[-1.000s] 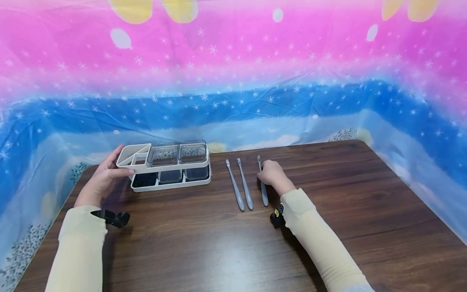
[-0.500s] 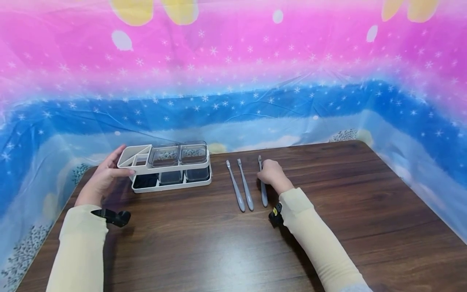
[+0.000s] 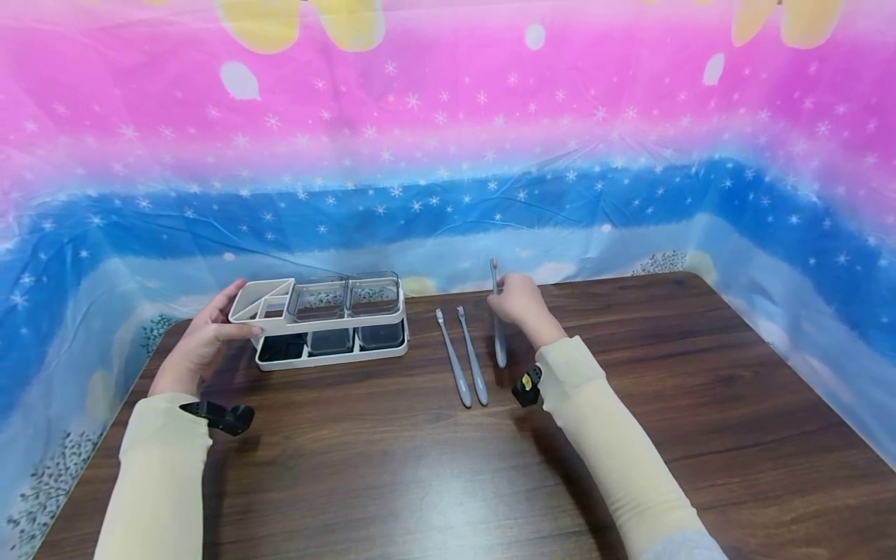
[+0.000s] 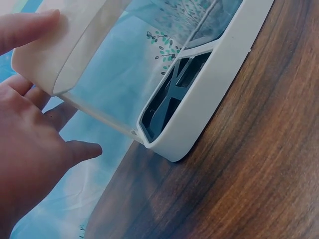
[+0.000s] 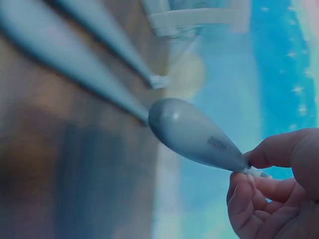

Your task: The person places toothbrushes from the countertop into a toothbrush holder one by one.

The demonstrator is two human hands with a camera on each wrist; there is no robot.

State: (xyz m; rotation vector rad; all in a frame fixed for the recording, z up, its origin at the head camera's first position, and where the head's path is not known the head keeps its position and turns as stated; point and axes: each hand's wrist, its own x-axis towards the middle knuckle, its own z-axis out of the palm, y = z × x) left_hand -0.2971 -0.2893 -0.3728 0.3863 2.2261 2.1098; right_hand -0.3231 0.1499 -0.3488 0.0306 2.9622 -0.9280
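My right hand [image 3: 519,299] pinches a grey toothbrush [image 3: 500,342] by its middle, lifted off the table with the bristle end up. In the right wrist view, the thick rounded handle end of this toothbrush [image 5: 187,132] points back toward the camera. To its left, two more grey toothbrushes [image 3: 455,362] [image 3: 473,358] lie side by side on the table. My left hand [image 3: 199,346] grips the left end of a white two-tier toothbrush holder [image 3: 329,320]. In the left wrist view, one digit of the left hand [image 4: 30,119] lies on the white upper tier, others behind it.
Two clear cups [image 3: 318,299] [image 3: 374,295] sit in the holder's upper tier, beside a white divided compartment [image 3: 262,299]. Dark openings show in the lower tier. The brown wooden table [image 3: 392,467] ends at a patterned cloth [image 3: 448,194] behind and on both sides.
The toothbrush in my right hand has risen from the table and tilted more upright. The left hand stays on the holder, and the other two toothbrushes lie still.
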